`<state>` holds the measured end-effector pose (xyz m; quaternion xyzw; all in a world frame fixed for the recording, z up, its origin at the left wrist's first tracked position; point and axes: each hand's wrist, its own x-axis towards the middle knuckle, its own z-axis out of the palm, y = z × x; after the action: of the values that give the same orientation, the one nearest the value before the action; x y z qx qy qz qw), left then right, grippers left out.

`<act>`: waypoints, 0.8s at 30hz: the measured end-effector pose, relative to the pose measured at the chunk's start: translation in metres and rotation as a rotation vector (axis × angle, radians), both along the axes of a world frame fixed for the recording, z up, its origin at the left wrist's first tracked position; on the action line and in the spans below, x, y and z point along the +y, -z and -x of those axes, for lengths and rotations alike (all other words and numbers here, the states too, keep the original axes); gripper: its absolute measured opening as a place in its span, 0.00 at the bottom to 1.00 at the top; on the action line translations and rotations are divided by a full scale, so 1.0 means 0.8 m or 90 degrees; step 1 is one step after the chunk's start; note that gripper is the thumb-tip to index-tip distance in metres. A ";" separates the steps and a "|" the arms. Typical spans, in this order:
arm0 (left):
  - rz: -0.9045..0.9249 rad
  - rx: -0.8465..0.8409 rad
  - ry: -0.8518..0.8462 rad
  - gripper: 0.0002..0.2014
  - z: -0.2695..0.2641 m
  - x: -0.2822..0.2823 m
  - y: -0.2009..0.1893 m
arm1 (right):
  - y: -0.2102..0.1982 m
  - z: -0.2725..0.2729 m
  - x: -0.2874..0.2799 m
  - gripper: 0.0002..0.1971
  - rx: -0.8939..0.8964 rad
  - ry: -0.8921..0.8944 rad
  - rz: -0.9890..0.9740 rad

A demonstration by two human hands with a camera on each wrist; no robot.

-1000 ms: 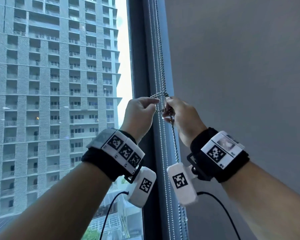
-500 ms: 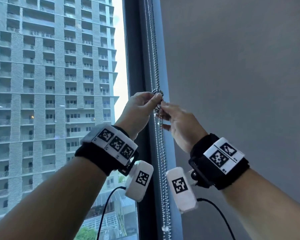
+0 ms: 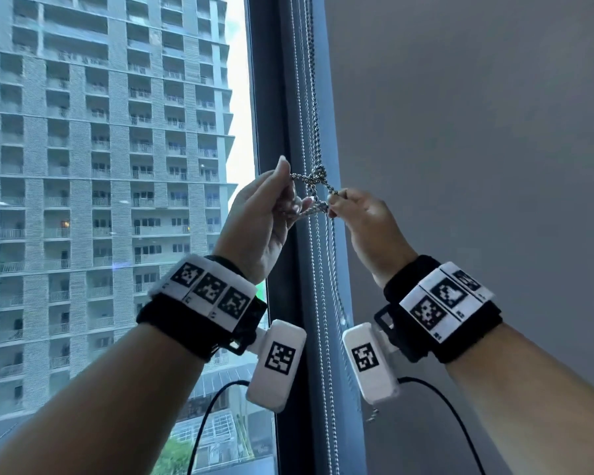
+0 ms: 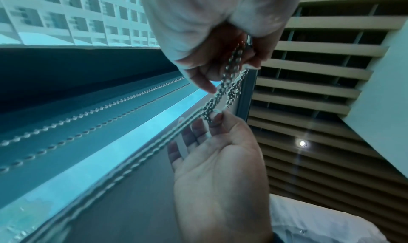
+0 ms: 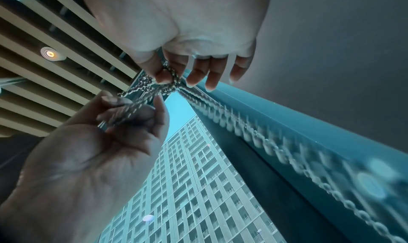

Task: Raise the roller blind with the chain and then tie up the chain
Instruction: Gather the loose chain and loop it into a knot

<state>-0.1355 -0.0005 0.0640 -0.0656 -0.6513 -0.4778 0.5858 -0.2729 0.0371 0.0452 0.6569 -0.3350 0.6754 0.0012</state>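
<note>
A metal bead chain [image 3: 318, 176] hangs along the window frame, and its strands cross in a loose knot at hand height. My left hand [image 3: 294, 192] pinches strands left of the knot, thumb raised. My right hand [image 3: 335, 204] pinches strands just right of it. The left wrist view shows my left hand [image 4: 234, 58] gripping the bunched chain [image 4: 229, 89] and my right hand [image 4: 213, 117] pinching it lower down. In the right wrist view my right hand [image 5: 170, 75] and left hand [image 5: 130, 107] hold the chain [image 5: 150, 88] stretched between them. No blind fabric covers the glass in view.
The dark window frame [image 3: 275, 132] runs vertically behind my hands, with a grey wall [image 3: 460, 166] to its right. A second, thinner bead chain [image 3: 300, 97] hangs beside the frame. Overhead is a slatted ceiling with a light [image 4: 302, 143]. White bedding [image 4: 320, 229] lies below.
My hands, close together at the chain before, have drawn apart sideways. The crossed strands are now pulled out between them below the knot.
</note>
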 end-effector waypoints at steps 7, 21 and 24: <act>-0.012 -0.155 0.075 0.14 -0.014 -0.012 0.030 | 0.004 0.015 -0.004 0.15 -0.010 0.023 -0.009; 0.207 -0.494 -0.435 0.08 -0.022 -0.038 0.044 | 0.016 0.019 -0.017 0.11 -0.027 -0.016 -0.074; 0.284 -0.502 -0.448 0.14 -0.032 -0.043 0.033 | 0.018 0.025 -0.018 0.11 -0.035 -0.009 -0.066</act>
<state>-0.1100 -0.0348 0.0380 0.2163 -0.8884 -0.0932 0.3940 -0.2928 0.0227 0.0310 0.6396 -0.3645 0.6752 -0.0466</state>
